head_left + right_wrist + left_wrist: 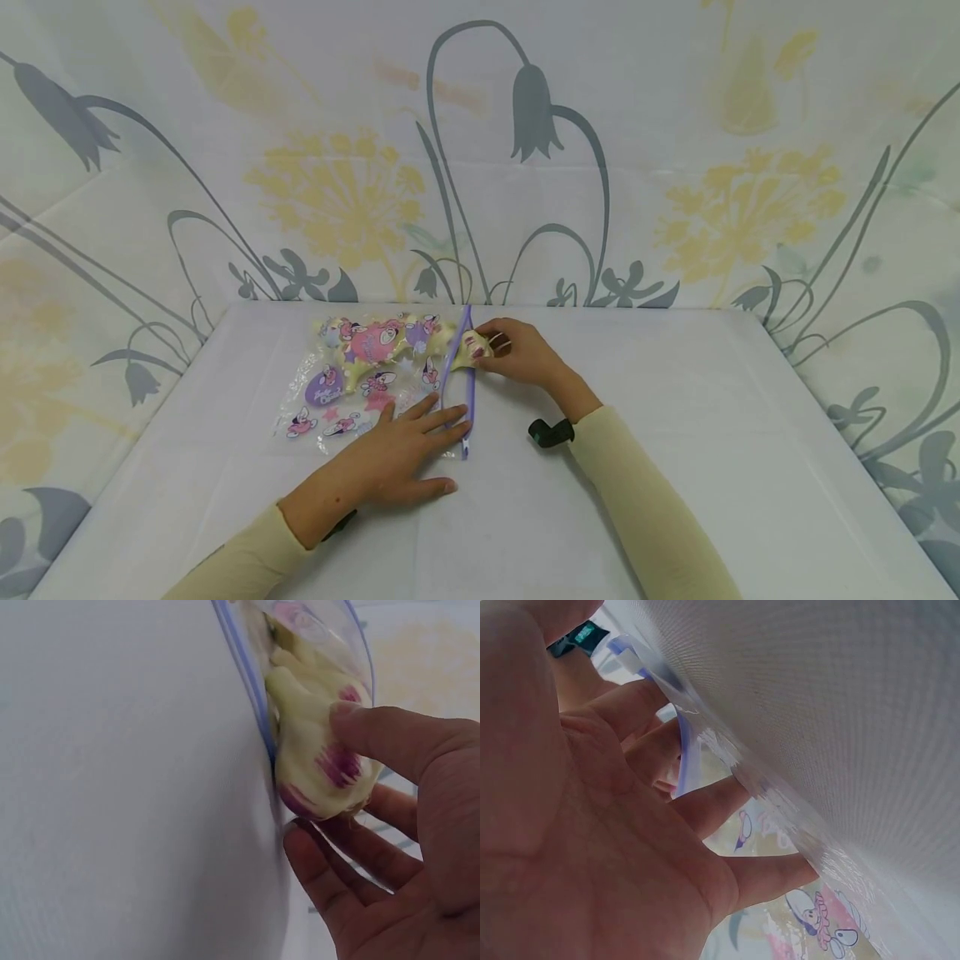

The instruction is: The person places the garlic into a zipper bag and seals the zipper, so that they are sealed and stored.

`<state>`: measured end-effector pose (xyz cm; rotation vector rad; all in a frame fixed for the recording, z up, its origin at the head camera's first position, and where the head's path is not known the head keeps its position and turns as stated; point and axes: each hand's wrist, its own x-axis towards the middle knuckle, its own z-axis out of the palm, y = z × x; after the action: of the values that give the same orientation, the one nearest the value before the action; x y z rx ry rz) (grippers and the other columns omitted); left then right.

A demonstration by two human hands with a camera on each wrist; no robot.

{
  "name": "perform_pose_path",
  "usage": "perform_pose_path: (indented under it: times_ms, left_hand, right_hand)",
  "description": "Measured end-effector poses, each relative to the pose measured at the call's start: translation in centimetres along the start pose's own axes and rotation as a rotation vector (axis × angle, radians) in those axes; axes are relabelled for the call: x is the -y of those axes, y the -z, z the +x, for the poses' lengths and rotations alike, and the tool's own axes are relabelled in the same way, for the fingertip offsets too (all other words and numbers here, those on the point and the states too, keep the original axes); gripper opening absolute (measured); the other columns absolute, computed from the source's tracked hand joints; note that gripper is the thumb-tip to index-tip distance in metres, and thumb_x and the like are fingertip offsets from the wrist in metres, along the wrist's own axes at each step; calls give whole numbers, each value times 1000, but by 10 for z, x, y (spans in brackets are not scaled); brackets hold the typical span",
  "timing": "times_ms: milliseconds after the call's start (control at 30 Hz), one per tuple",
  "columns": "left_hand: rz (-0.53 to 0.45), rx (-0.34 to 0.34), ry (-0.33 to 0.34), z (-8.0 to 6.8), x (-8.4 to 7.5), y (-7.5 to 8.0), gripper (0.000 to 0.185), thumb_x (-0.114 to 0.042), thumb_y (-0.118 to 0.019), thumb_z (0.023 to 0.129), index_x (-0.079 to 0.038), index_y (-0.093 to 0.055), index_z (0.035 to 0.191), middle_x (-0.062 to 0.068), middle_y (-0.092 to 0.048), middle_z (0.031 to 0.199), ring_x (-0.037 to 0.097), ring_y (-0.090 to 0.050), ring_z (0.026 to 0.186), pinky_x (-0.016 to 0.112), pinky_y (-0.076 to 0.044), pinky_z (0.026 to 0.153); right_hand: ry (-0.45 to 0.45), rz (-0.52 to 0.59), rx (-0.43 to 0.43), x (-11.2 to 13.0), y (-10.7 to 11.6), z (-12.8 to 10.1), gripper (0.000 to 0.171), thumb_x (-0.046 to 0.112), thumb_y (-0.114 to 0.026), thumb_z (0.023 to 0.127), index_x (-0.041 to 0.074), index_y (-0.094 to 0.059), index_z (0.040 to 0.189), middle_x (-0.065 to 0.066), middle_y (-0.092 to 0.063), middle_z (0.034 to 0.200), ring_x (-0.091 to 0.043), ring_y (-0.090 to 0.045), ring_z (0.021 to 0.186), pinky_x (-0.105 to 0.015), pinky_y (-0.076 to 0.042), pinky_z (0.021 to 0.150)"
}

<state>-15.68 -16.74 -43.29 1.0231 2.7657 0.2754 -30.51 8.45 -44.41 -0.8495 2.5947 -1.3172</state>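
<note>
A clear zip bag (405, 379) with pink and purple cartoon prints lies flat, its purple zip edge facing right and parted. Pale, bulb-shaped pieces show through its upper part. At the mouth, a cream garlic bulb (304, 739) with purple streaks sticks partly out. My right hand (517, 354) holds this bulb, thumb on one side and fingers on the other. Across the lower part of the bag, near the zip, my left hand (401, 454) rests with spread fingers. In the left wrist view, its fingertips touch the clear plastic (776, 810).
Under everything is a white-covered table (675, 467). A floral-printed cloth (637, 108) rises behind it and along both sides. Dark wrist devices (551, 432) sit at both wrists.
</note>
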Motion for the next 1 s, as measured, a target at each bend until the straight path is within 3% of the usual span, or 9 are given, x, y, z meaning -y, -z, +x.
perform_pose_path:
  times_ms: [233,1000]
  left_hand:
    - [-3,0,-12,0,1,0,77,-60,-65,99,-28,-42,165,-5,-32,174,40,-23,161,85,-23,111]
    - [5,-10,-22,0,-1,2,75,-57,-68,98,-26,-45,163,-5,-35,172,44,-27,158,86,-25,109]
  right_hand:
    - [27,-38,-29,7,-10,2,48,12,-86,89,-1,-68,132,-12,-72,119,-27,-71,107,-35,-61,92]
    - [-7,-166,-145,31,-41,6,44,16,-88,89,0,-71,126,-10,-71,107,-22,-69,95,-36,-59,86]
